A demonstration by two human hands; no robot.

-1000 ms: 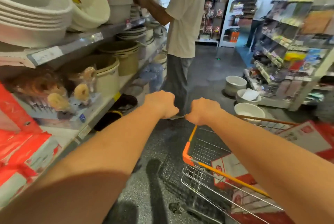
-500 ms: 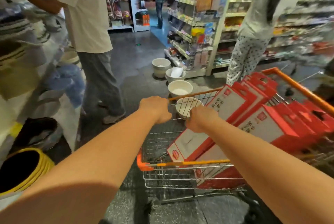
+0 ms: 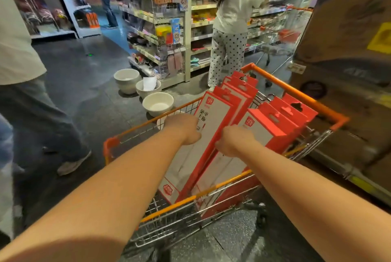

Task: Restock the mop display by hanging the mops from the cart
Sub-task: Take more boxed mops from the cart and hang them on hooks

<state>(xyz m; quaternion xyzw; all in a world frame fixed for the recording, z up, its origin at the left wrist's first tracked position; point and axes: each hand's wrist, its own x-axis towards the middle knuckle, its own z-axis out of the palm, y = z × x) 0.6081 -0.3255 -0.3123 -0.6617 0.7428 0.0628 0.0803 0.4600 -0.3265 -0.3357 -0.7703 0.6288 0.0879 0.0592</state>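
Cart (image 3: 296, 93) holds red mop boxes (image 3: 273, 127); left hand (image 3: 183, 129), right hand (image 3: 235, 140) curled over one, grip unclear.

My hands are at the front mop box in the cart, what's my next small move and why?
Probably lift the front mop box straight up out of the cart. Your left hand and right hand sit at its two edges, and it leans nearest you. Whether they grip it is hidden.

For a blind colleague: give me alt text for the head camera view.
The left hand and right hand flank a tall red and white cardboard mop box, leaning among others in an orange-railed wire shopping cart.
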